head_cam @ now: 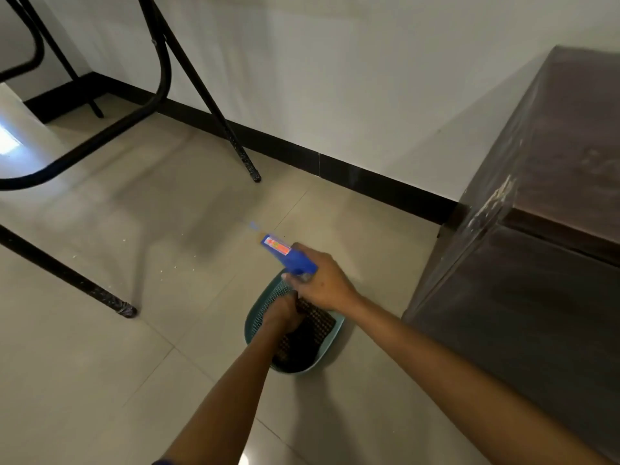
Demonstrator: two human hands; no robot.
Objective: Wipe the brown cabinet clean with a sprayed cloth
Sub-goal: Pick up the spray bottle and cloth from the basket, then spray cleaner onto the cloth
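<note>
1. Forearms (231,394) reach in from the near edge and meet over the middle of the floor (134,364).
2. Far left, black table legs (67,273) stand on the tiles, with pale specks scattered near them.
3. Left hand (281,313) is down in a teal basket (249,325) on the floor, fingers curled round a dark cloth (308,337) that lies in it.
4. Just beyond, the right hand (323,285) grips a blue sprayer (288,255). Only its trigger head shows. The nozzle points far and left, away from the cloth, and it is blurred.
5. Right of both hands, well apart from them, stands the brown cabinet (536,229) against the wall. Pale chipped or dusty marks show along its near top corner and its top looks dull.
6. Progress, as I judge it, is at the very start: cloth and sprayer are in hand, but nothing touches the cabinet. I cannot tell whether the cloth is wet. Left to do are spraying the cloth, carrying it right, and wiping the top and sides.
</note>
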